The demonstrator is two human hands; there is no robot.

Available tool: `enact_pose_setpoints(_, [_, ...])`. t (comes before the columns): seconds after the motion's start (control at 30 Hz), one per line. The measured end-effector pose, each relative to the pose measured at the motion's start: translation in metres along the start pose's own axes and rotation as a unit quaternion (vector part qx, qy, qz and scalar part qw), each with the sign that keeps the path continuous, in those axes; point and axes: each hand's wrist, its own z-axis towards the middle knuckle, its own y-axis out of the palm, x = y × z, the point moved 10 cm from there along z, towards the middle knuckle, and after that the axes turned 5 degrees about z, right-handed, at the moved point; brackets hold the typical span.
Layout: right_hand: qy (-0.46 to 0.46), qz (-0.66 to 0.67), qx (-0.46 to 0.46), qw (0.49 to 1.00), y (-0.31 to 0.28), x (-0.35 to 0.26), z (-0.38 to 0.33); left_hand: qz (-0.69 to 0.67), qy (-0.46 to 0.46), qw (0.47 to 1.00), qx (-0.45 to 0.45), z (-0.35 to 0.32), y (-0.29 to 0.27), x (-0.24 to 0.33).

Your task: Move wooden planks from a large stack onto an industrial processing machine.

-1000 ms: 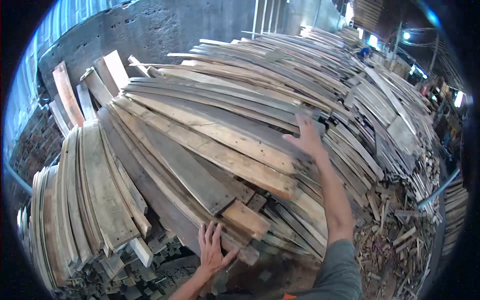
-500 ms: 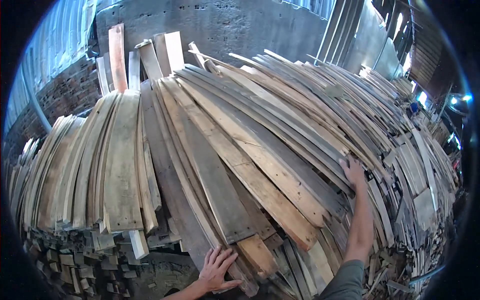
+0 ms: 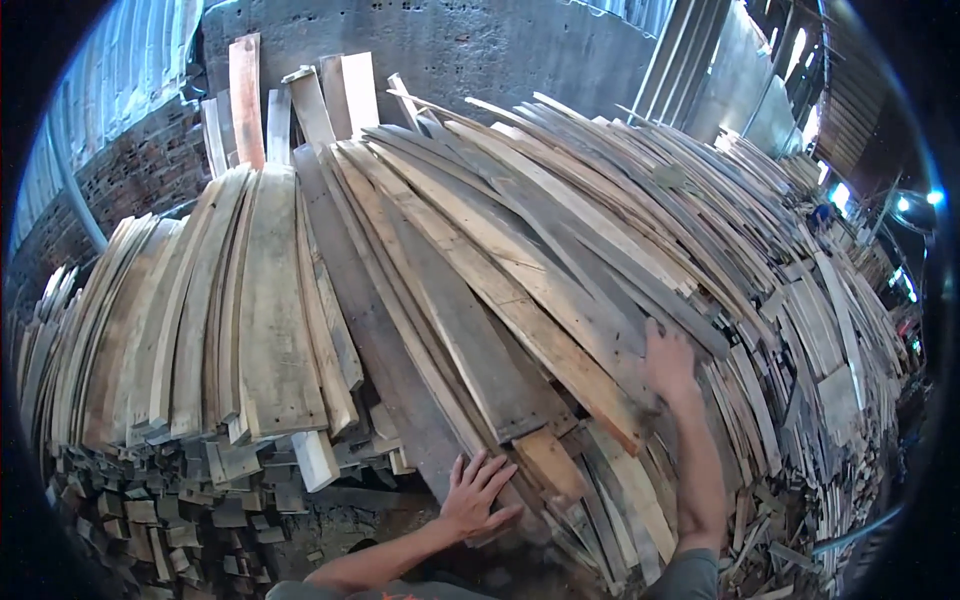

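A long grey weathered wooden plank [image 3: 395, 350] is lying in the middle of the frame, running from the upper centre down to the lower centre as one board of a great sloping heap of planks [image 3: 560, 230]. The left hand [image 3: 477, 493] is pressing flat against the plank's lower end at the lower centre of the frame, its fingers [image 3: 490, 470] spread wide and stretched out over the wood, gripping nothing. The right hand [image 3: 668, 362] is reaching higher, right of centre, and is lying palm down on a paler tan board [image 3: 520, 300] that is slanting across the heap just beside the grey plank; its fingers are extended and close together, resting on the surface rather than closing around anything. Both bare forearms are coming up from the lower edge of the frame. A short orange-brown offcut [image 3: 548, 462] is sticking out between the two hands, just beside the left hand. At the left of the frame, a fan of curved pale boards [image 3: 200, 310] is leaning over a low pile of short dark wood blocks [image 3: 140, 500]. A few upright boards [image 3: 246, 95] are standing against a grey concrete wall [image 3: 480, 45] along the top, and a red brick wall [image 3: 140, 170] is showing at the upper left. More loose timber is spilling down the right side of the frame.
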Motion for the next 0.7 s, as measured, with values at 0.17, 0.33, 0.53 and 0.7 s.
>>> enact_pose_setpoints(0.17, [0.032, 0.029, 0.055, 0.998, -0.032, -0.107, -0.095, -0.018, 0.022, 0.998, 0.049, -0.001, -0.014, 0.003])
enact_pose_setpoints(0.33, [0.097, 0.038, 0.046, 0.994, -0.065, -0.190, -0.224, -0.057, 0.037, 0.994, 0.091, 0.001, -0.012, 0.005])
enact_pose_setpoints(0.53, [0.159, 0.024, 0.031, 0.986, -0.117, -0.289, -0.425, -0.200, 0.133, 0.966, 0.090, -0.013, 0.006, -0.019])
enact_pose_setpoints(0.7, [0.249, 0.100, -0.025, 0.963, -0.118, -0.318, -0.592, -0.741, -0.085, 0.666, 0.001, -0.041, 0.005, -0.088])
